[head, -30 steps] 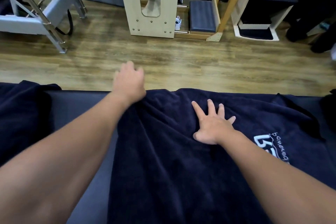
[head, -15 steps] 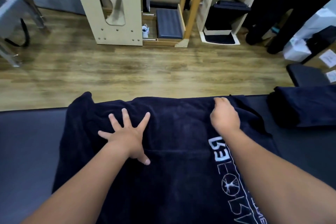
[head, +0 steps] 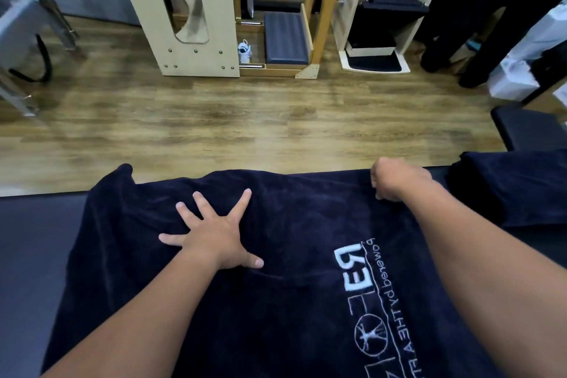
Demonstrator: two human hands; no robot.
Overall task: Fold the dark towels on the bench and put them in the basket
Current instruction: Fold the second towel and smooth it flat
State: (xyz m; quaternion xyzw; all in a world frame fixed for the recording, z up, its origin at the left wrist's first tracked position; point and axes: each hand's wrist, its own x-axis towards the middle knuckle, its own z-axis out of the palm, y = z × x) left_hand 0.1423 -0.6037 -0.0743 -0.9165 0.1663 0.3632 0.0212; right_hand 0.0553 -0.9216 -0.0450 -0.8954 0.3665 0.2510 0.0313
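Observation:
A dark navy towel (head: 291,248) with white lettering lies spread across the black padded bench (head: 33,248). My left hand (head: 211,233) presses flat on the towel's left half, fingers splayed wide. My right hand (head: 395,181) is closed over the towel's far right corner at the bench's far edge. A second dark towel (head: 515,184) lies bunched on the bench to the right. No basket is in view.
Beyond the bench is a wooden floor (head: 245,120). Pale wooden exercise equipment (head: 196,15) and a white stool-like frame (head: 386,18) stand at the back. A metal frame (head: 36,18) is at far left. A dark padded seat (head: 527,126) and white boxes sit at right.
My view swung right along the bench. My left hand went from gripping the far edge to pressing flat, and my right hand went from flat to gripping the far right corner.

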